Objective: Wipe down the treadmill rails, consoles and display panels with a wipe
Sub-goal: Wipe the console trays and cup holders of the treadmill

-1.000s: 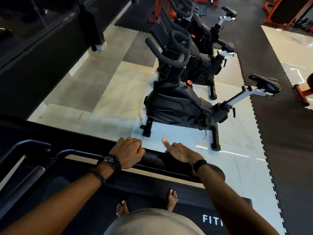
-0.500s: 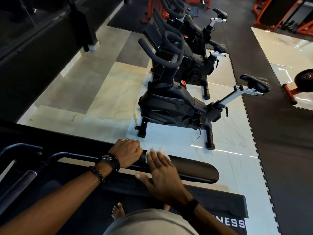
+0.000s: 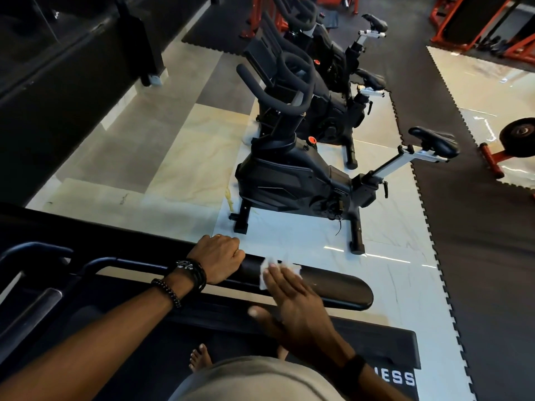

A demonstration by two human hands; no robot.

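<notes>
The treadmill's black padded side rail (image 3: 335,287) runs across the lower middle of the head view and ends in a rounded tip at the right. My left hand (image 3: 217,259) grips the rail, fingers curled over its far side. Just right of it, my right hand (image 3: 292,299) lies flat on the rail with straight fingers, pressing a white wipe (image 3: 267,272) against the padding. Only the wipe's edges show around my fingertips. My bare feet (image 3: 199,360) stand on the treadmill belt below.
Two black spin bikes (image 3: 289,180) stand on the pale tile floor beyond the rail. Dark rubber mats (image 3: 463,256) cover the floor to the right. Red equipment frames (image 3: 474,21) stand at the back, and a weight plate on a red stand (image 3: 518,137) sits at the right edge.
My right hand turned over onto the rail with the wipe under it, then slid slightly right along the padding. My left hand kept its grip on the rail.
</notes>
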